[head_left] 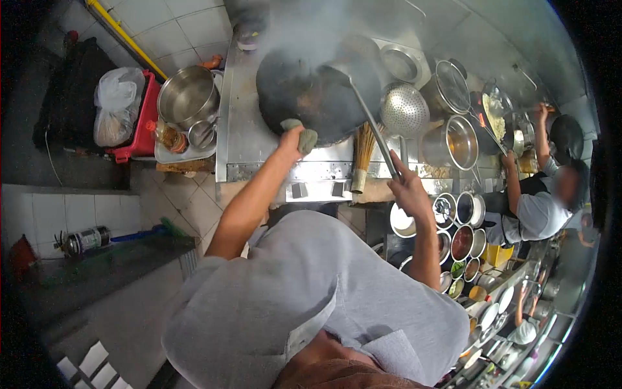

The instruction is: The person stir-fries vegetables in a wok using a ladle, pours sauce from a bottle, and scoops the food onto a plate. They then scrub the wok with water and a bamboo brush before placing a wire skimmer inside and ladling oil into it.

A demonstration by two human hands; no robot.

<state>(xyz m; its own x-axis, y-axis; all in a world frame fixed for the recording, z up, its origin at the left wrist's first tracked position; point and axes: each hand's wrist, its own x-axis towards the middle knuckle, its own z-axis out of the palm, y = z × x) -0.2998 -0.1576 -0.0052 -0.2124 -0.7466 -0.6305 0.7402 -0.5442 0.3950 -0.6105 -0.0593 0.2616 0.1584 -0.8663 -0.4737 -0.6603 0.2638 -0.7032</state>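
Note:
A large dark wok (272, 91) sits on the steel stove, with smoke rising from it. My left hand (293, 144) is closed around a folded greenish cloth (307, 137), pressed to the wok's near rim. Wrapped around the handle of a long metal ladle (372, 123) is my right hand (408, 188). The ladle's head reaches over the wok, partly veiled by smoke. Some brownish food (308, 100) shows dimly inside the wok. Between my hands, a bamboo brush (367, 155) lies at the stove's front, close to the ladle handle.
Right of the wok are a perforated strainer (404, 109) and a steel pot (452, 144). Several ingredient containers (462, 242) stand by my right forearm. A co-worker (544, 201) cooks farther right. On the left are a big pot (188, 97), an oil bottle (166, 135) and a red crate (144, 123).

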